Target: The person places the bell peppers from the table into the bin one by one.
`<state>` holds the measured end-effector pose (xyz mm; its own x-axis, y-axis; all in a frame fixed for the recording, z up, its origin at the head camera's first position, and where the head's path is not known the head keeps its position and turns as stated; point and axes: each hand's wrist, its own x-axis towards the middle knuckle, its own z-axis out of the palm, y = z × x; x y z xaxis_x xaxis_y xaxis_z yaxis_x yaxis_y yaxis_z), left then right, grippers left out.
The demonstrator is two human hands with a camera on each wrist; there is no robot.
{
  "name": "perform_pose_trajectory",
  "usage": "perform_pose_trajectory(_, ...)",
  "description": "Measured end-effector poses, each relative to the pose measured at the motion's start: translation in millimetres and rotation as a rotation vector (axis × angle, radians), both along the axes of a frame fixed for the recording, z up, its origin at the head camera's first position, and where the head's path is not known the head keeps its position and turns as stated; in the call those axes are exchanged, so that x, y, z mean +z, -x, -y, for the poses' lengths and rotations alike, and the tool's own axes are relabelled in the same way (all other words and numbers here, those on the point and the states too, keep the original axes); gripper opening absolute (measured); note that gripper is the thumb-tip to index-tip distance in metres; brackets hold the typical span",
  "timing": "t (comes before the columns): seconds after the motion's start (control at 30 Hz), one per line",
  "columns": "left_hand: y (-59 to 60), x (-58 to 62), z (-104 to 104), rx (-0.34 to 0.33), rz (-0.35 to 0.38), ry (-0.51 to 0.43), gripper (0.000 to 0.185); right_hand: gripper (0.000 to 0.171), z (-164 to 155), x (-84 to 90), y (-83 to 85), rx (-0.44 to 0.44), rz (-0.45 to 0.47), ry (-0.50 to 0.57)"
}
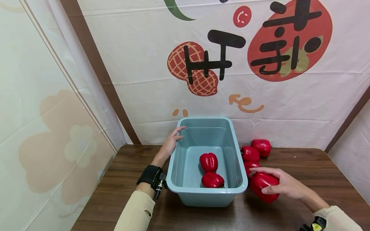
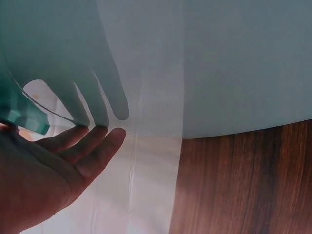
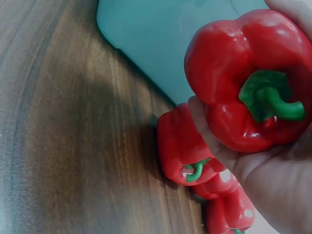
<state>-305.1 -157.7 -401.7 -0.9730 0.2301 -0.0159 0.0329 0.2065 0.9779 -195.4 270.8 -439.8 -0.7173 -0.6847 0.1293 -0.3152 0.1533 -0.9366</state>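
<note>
Your right hand (image 1: 284, 186) holds a red pepper (image 1: 263, 186), fingers curled around it, just beside the right wall of the blue tub (image 1: 173, 160), near the front of the desk (image 1: 121, 186). Your left hand (image 1: 170, 142) rests on the tub's left rim with straight fingers. 2 peppers (image 1: 208, 161) lie inside the tub. 3 more peppers (image 1: 261, 147) sit on the desk by its right wall.

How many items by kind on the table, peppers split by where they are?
Red bell peppers in the bin: 2
Red bell pepper in the right hand: 1
Red bell peppers loose on the table: 3
Blue-grey plastic bin, left hand on its rim: 1
Total: 7
</note>
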Motion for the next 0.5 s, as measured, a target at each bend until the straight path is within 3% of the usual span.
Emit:
perform_pose_trajectory(0.23, -20.7, 32.5, -1.5, -0.037, 0.059, 0.015, 0.049, 0.059, -2.4, 4.1, 1.0, -0.046, -0.029, -0.036)
perform_pose_trajectory(0.3, -20.4, 32.0, -1.6, -0.037, 0.054, 0.02, 0.05, 0.06, -2.6, 4.9, 1.7, -0.044, -0.033, -0.031)
perform_pose_trajectory(0.5, -4.6, 11.9, 1.3, -0.029, 0.054, 0.012, 0.049, 0.059, -2.8, 8.2, 4.0, -0.039, -0.038, -0.026)
